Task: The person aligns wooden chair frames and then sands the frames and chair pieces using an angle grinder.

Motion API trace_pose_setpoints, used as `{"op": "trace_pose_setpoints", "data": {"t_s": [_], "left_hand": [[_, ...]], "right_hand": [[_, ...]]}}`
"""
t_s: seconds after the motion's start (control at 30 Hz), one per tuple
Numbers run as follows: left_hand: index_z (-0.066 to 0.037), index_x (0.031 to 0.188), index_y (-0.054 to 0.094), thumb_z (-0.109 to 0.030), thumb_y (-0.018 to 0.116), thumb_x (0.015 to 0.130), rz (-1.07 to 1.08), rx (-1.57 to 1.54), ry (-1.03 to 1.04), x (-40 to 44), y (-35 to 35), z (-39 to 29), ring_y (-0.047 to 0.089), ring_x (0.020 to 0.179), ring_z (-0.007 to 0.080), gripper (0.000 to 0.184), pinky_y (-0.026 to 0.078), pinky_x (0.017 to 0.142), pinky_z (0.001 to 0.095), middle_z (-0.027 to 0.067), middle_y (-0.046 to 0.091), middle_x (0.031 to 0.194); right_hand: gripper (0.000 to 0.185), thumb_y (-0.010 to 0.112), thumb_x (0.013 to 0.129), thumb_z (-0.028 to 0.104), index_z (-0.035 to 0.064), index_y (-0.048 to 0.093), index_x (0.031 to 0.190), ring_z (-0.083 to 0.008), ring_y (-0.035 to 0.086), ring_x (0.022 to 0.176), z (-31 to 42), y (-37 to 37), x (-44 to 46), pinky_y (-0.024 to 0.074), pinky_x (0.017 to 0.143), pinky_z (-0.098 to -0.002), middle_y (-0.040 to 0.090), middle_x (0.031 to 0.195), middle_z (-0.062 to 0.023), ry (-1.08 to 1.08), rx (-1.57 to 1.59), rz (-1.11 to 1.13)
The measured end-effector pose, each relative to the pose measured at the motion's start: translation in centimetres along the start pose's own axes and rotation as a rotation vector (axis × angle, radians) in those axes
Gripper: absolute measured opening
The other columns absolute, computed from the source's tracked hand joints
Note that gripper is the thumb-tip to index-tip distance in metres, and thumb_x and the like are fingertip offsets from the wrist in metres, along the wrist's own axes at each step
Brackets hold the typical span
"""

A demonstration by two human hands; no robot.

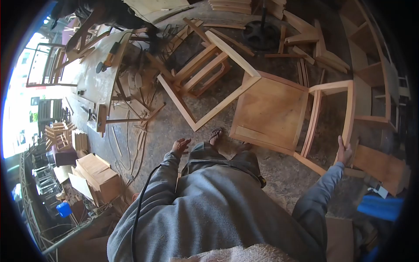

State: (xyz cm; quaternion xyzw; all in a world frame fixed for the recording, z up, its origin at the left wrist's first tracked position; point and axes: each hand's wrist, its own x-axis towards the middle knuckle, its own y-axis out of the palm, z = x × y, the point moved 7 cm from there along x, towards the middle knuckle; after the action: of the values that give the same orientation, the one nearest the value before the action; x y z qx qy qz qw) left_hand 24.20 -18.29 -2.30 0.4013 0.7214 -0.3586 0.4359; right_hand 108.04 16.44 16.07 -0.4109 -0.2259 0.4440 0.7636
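A wooden chair with a flat square seat [270, 109] and a slatted back frame [310, 124] stands in front of me, to the right. My right hand [344, 152] is on the end of the chair's outer back rail, its fingers closed around the wood. Over on the left, my left hand [180, 146] hangs in the air with its fingers apart and holds nothing. Beyond it, a second unfinished chair frame [224, 102] of pale wood lies tilted on the floor, one corner close to or touching the first chair's seat; I cannot tell which.
A workbench [98, 56] with an angle grinder [109, 58] runs along the left, wood strips and cables beneath it. Wooden boxes [98, 172] stand lower left. A shelf frame [371, 74] rises at right, near a brown panel [379, 166]. Another person [104, 13] is at upper left.
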Motion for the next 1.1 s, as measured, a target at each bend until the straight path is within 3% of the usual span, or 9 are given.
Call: {"op": "trace_pose_setpoints", "data": {"t_s": [0.07, 0.4, 0.6, 0.7, 0.83, 0.9, 0.97, 1.03, 1.1], "left_hand": [[-0.007, 0.158, 0.037, -0.038, 0.080, 0.091, 0.008, 0.012, -0.025, -0.3, 0.5, 0.8, 0.050, 0.138, 0.0413, 0.085, 0.046, 0.105, 0.0639, 0.0182, 0.053, 0.149], [-0.007, 0.159, 0.037, -0.049, 0.073, 0.094, -0.100, -0.076, -0.023, -3.1, -0.1, 3.0, 0.046, 0.141, 0.0451, 0.085, 0.044, 0.109, 0.0646, 0.0202, 0.045, 0.157], [-0.010, 0.161, 0.033, -0.055, 0.066, 0.096, -0.232, -0.158, 0.019, -4.7, -2.4, 1.6, 0.044, 0.143, 0.0463, 0.085, 0.043, 0.109, 0.0644, 0.0177, 0.038, 0.163], [-0.014, 0.161, 0.032, -0.057, 0.058, 0.099, -0.302, -0.170, 0.049, -3.5, -4.2, -0.4, 0.043, 0.144, 0.0454, 0.080, 0.040, 0.110, 0.0650, 0.0133, 0.040, 0.163], [-0.021, 0.159, 0.037, -0.054, 0.048, 0.105, -0.359, -0.226, 0.172, -0.3, -5.3, -7.6, 0.043, 0.143, 0.0417, 0.064, 0.039, 0.110, 0.0657, 0.0125, 0.042, 0.160], [-0.026, 0.156, 0.041, -0.040, 0.043, 0.109, -0.284, -0.076, 0.250, -0.2, -5.0, -13.5, 0.043, 0.143, 0.0356, 0.049, 0.042, 0.111, 0.0574, 0.0129, 0.042, 0.159], [-0.027, 0.155, 0.042, -0.031, 0.042, 0.109, -0.303, 0.089, 0.341, 2.3, -6.6, -18.0, 0.044, 0.143, 0.0334, 0.047, 0.041, 0.114, 0.0498, 0.0135, 0.043, 0.159], [-0.029, 0.155, 0.043, -0.025, 0.042, 0.108, -0.328, 0.250, 0.444, 6.6, -9.0, -22.2, 0.046, 0.142, 0.0322, 0.047, 0.041, 0.115, 0.0434, 0.0144, 0.043, 0.159], [-0.028, 0.154, 0.045, -0.025, 0.044, 0.108, -0.359, 0.387, 0.537, 12.3, -11.9, -25.5, 0.049, 0.140, 0.0332, 0.046, 0.042, 0.115, 0.0399, 0.0173, 0.045, 0.158]], "right_hand": [[0.055, 0.086, 0.081, 0.051, 0.0009, 0.074, 0.100, -0.0125, 0.054, 0.062, 0.5, 0.3, 1.5, 0.0446, 0.058, -0.0337, 0.066, 0.075, -0.0033, 0.030, 0.054, 0.033], [0.046, 0.085, 0.087, 0.042, -0.0017, 0.070, 0.093, -0.0103, 0.053, 0.076, 6.0, 1.8, 12.7, 0.0458, 0.070, -0.0307, 0.063, 0.081, -0.0015, -0.167, 0.054, 0.174], [0.045, 0.081, 0.091, 0.038, -0.0033, 0.073, 0.108, -0.0131, 0.062, 0.088, 4.6, 2.8, 17.8, 0.0496, 0.080, -0.0306, 0.071, 0.096, -0.0061, -0.226, 0.077, 0.243], [0.057, 0.081, 0.090, 0.042, -0.0003, 0.069, 0.126, -0.0227, 0.069, 0.098, 4.1, 2.9, 18.1, 0.0511, 0.090, -0.0354, 0.073, 0.111, -0.0155, -0.253, 0.032, 0.253], [0.078, 0.078, 0.087, 0.056, 0.0076, 0.056, 0.144, -0.0369, 0.061, 0.123, 8.1, 1.9, 15.2, 0.0479, 0.103, -0.0451, 0.063, 0.134, -0.0228, -0.399, -0.332, -0.195], [0.086, 0.075, 0.086, 0.062, 0.0116, 0.049, 0.151, -0.0415, 0.054, 0.133, 12.4, 2.9, 10.1, 0.0454, 0.108, -0.0495, 0.056, 0.144, -0.0242, -0.506, -0.410, -0.485], [0.086, 0.074, 0.091, 0.057, 0.0041, 0.044, 0.152, -0.0366, 0.048, 0.140, 17.6, 7.5, 2.8, 0.0423, 0.114, -0.0494, 0.049, 0.152, -0.0225, -0.432, -0.352, -0.350], [0.071, 0.076, 0.094, 0.044, -0.0020, 0.049, 0.141, -0.0281, 0.053, 0.132, 15.3, 18.4, -2.9, 0.0436, 0.110, -0.0450, 0.056, 0.141, -0.0179, -0.349, 0.257, -0.100], [0.045, 0.072, 0.095, 0.043, 0.0040, 0.052, 0.108, -0.0198, 0.052, 0.095, 19.9, 26.7, -12.6, 0.0453, 0.086, -0.0408, 0.053, 0.105, -0.0067, -0.221, 0.115, 0.301]]}}
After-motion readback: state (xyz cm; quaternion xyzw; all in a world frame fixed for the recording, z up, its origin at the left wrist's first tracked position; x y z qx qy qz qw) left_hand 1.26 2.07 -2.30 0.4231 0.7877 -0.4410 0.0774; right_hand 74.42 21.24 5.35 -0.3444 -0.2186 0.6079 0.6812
